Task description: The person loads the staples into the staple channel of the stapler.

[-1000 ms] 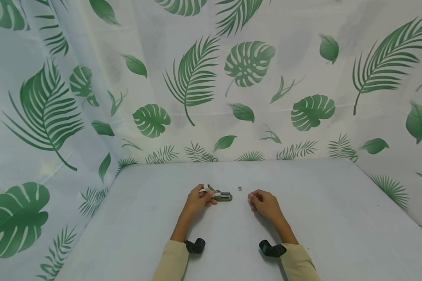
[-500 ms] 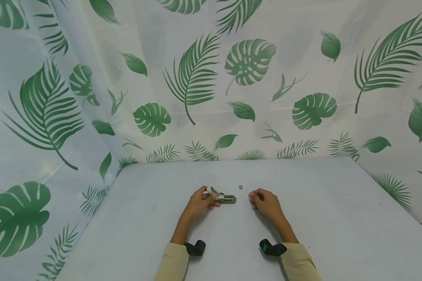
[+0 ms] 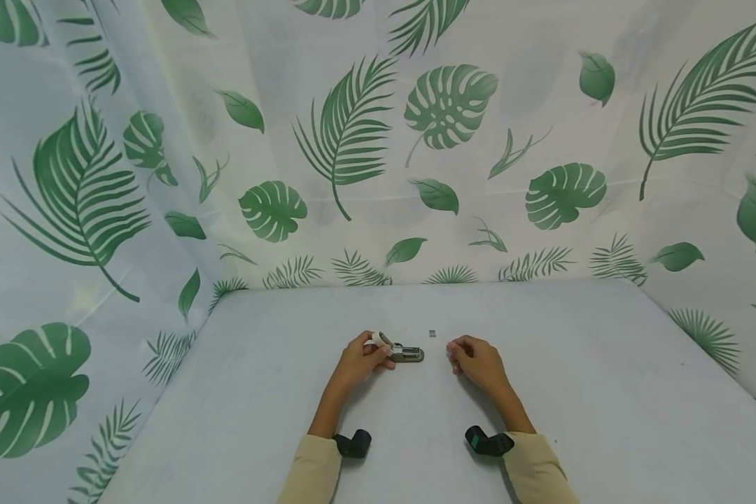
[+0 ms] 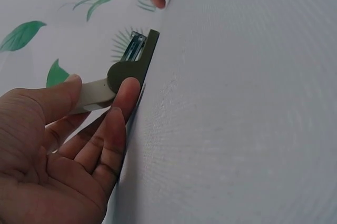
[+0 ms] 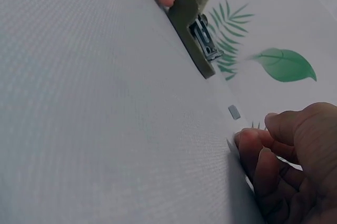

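A small stapler point(image 3: 407, 354) with an olive base and a pale top cover lies on the white table, its cover tilted up and the metal staple channel point(image 5: 204, 37) exposed. My left hand point(image 3: 358, 360) holds it at the hinge end, thumb on the pale cover point(image 4: 95, 95) and fingers by the olive base. To the right of the stapler is a small grey piece, apparently a short strip of staples point(image 5: 234, 112), flat on the table. Beside that strip, my right hand point(image 3: 479, 364) rests with loosely curled fingers, and nothing shows between them.
The white table point(image 3: 573, 364) reaches back to a white curtain point(image 3: 378, 231) printed with green leaves, which also runs along both sides. Black wrist cameras point(image 3: 355, 444) are strapped to both forearms.
My left hand has shifted the stapler slightly to the right, closer to the staple strip. My right hand has stayed almost still. The head view has tilted a little.
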A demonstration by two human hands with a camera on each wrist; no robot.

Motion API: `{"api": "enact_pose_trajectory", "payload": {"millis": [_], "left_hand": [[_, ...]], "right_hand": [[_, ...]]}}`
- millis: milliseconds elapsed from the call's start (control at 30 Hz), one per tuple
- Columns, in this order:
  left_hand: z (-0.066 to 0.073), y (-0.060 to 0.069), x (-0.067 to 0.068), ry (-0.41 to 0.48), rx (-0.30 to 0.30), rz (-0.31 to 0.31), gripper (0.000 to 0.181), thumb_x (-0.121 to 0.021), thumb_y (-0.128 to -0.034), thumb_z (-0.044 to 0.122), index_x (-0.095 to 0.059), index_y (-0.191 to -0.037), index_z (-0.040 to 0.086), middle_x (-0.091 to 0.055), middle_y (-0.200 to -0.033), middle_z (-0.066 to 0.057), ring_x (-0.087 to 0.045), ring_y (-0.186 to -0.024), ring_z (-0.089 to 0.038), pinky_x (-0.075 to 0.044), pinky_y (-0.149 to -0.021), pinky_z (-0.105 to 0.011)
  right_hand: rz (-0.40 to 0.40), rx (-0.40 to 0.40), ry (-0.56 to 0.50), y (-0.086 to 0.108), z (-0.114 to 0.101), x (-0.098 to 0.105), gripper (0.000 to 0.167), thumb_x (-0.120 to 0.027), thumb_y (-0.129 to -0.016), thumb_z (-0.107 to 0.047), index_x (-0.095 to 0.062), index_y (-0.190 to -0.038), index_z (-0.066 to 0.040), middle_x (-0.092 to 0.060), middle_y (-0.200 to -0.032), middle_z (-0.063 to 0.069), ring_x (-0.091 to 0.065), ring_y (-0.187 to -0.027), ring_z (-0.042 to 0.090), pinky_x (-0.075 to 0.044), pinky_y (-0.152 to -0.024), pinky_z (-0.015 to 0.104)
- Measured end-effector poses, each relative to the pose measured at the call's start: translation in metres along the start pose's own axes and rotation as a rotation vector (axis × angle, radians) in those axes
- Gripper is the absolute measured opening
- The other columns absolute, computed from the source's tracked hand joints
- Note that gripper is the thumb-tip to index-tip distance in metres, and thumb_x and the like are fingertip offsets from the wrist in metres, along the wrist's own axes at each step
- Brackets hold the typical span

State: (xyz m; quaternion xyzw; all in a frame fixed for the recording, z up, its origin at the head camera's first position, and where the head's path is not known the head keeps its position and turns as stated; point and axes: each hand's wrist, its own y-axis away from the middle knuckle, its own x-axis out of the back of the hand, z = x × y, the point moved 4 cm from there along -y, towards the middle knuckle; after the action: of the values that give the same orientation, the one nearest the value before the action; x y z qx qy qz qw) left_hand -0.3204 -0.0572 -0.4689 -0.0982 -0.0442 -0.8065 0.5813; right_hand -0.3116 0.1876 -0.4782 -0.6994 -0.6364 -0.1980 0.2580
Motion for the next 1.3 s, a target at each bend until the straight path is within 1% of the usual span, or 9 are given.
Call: {"api": "enact_pose_trajectory", "payload": {"millis": [167,333,433,633,733,900,1000,1167,1300], "left_hand": [[0.019,0.012,-0.001,0.006,-0.006,0.003,0.027,-0.057,-0.098,0.006,-0.05,-0.12,-0.009,-0.068,-0.101,-0.034,-0.068,-0.093,-0.046,-0.058,-0.079,-0.044],[0.025,0.016,0.0,0.012,-0.011,0.014,0.026,-0.057,-0.098,0.006,-0.051,-0.119,-0.008,-0.068,-0.102,-0.034,-0.069,-0.091,-0.046,-0.058,-0.079,-0.043],[0.022,0.013,0.0,0.012,0.0,0.016,0.027,-0.058,-0.0977,0.006,-0.051,-0.119,-0.008,-0.067,-0.103,-0.034,-0.068,-0.093,-0.047,-0.058,-0.08,-0.044],[-0.005,0.0,0.002,0.013,0.01,0.03,0.031,-0.06,-0.097,0.01,-0.051,-0.122,-0.007,-0.069,-0.105,-0.03,-0.07,-0.093,-0.042,-0.057,-0.079,-0.038],[-0.012,-0.003,0.002,0.013,0.017,0.034,0.033,-0.062,-0.0964,0.012,-0.052,-0.122,-0.005,-0.069,-0.108,-0.028,-0.071,-0.093,-0.039,-0.058,-0.079,-0.037],[-0.016,-0.004,0.001,-0.009,0.016,0.047,0.034,-0.064,-0.0958,0.015,-0.053,-0.123,-0.003,-0.069,-0.112,-0.025,-0.071,-0.094,-0.035,-0.057,-0.08,-0.037],[-0.017,-0.003,0.001,-0.006,0.016,0.053,0.035,-0.064,-0.0953,0.015,-0.053,-0.123,-0.004,-0.068,-0.113,-0.024,-0.071,-0.094,-0.033,-0.057,-0.081,-0.036],[-0.014,0.0,0.002,-0.004,0.007,0.053,0.036,-0.066,-0.0942,0.014,-0.052,-0.122,-0.005,-0.067,-0.113,-0.024,-0.071,-0.095,-0.032,-0.057,-0.081,-0.033],[-0.012,0.0,0.002,-0.004,0.008,0.055,0.035,-0.067,-0.0936,0.015,-0.054,-0.12,-0.004,-0.067,-0.114,-0.023,-0.071,-0.095,-0.03,-0.056,-0.081,-0.031]], "right_hand": [[-0.007,-0.001,0.002,0.0,-0.001,0.0,0.023,-0.058,-0.099,-0.022,-0.067,-0.1,-0.001,-0.065,-0.071,0.003,-0.057,-0.058,0.011,-0.045,-0.053,0.024],[-0.017,-0.01,0.013,-0.003,-0.002,-0.001,0.022,-0.059,-0.098,-0.022,-0.066,-0.101,-0.001,-0.064,-0.071,0.003,-0.057,-0.057,0.011,-0.045,-0.055,0.026],[-0.021,-0.011,0.027,-0.007,-0.002,-0.002,0.021,-0.06,-0.097,-0.021,-0.066,-0.104,-0.002,-0.064,-0.071,0.003,-0.057,-0.057,0.012,-0.045,-0.055,0.026],[0.002,0.02,-0.01,-0.02,-0.005,-0.007,0.016,-0.061,-0.094,-0.011,-0.066,-0.107,-0.002,-0.065,-0.081,0.008,-0.059,-0.056,0.01,-0.046,-0.051,0.024],[0.01,0.044,-0.008,-0.027,-0.005,-0.013,0.019,-0.063,-0.092,-0.008,-0.065,-0.11,-0.002,-0.065,-0.085,0.01,-0.059,-0.055,0.009,-0.046,-0.05,0.023],[0.02,0.082,0.108,-0.037,-0.007,-0.019,0.025,-0.07,-0.088,-0.01,-0.066,-0.112,-0.005,-0.064,-0.087,0.009,-0.058,-0.055,0.009,-0.043,-0.054,0.025],[0.007,0.089,0.171,-0.042,-0.009,-0.021,0.025,-0.071,-0.087,-0.013,-0.067,-0.111,-0.007,-0.064,-0.085,0.007,-0.057,-0.054,0.009,-0.042,-0.057,0.027],[-0.005,0.088,0.213,-0.045,-0.011,-0.021,0.022,-0.071,-0.088,-0.016,-0.069,-0.108,-0.01,-0.064,-0.077,0.004,-0.055,-0.052,0.01,-0.039,-0.056,0.028],[0.015,0.087,0.236,-0.044,-0.013,-0.02,0.016,-0.071,-0.088,-0.017,-0.07,-0.103,-0.011,-0.063,-0.075,0.003,-0.054,-0.056,0.011,-0.038,-0.057,0.027]]}}
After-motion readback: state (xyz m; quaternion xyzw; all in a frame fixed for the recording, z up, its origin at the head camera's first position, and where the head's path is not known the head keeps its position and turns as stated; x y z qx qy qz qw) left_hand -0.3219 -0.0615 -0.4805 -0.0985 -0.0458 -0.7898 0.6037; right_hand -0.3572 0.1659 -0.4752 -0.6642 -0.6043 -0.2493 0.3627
